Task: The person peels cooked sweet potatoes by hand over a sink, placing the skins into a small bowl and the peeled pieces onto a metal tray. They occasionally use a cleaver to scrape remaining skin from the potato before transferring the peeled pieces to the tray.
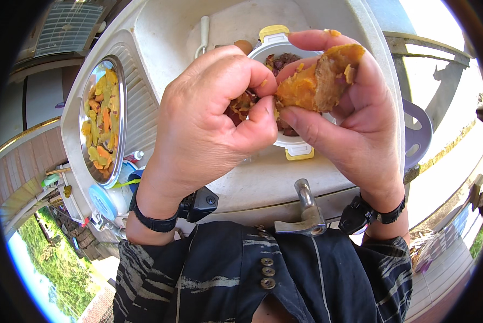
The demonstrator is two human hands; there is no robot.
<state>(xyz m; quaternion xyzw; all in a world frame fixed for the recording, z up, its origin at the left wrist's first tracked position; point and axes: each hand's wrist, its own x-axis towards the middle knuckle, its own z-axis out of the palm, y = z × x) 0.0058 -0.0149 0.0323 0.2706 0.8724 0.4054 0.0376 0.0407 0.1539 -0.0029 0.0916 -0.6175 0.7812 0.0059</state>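
Observation:
My right hand [346,109] grips a chunk of cooked orange sweet potato [318,80] between thumb and fingers, with some brownish skin or surface on it. My left hand [221,109] pinches at the chunk's left end, and reddish-purple peel [243,105] with orange flesh clinging to it shows inside its curled fingers. Both hands are above a round white pot [280,141] with yellow-tipped handles, partly hidden by them; dark purple-red peels [284,60] lie inside. An oval metal tray [123,105] at the left holds many peeled yellow and orange pieces.
The pot stands in a pale sink basin [164,24], near a white-handled utensil [204,34] and a brown rounded item [243,46]. A metal faucet [306,210] is close to my body. Containers with a blue lid [103,202] sit below the tray. A purple perforated object [419,133] is at the right.

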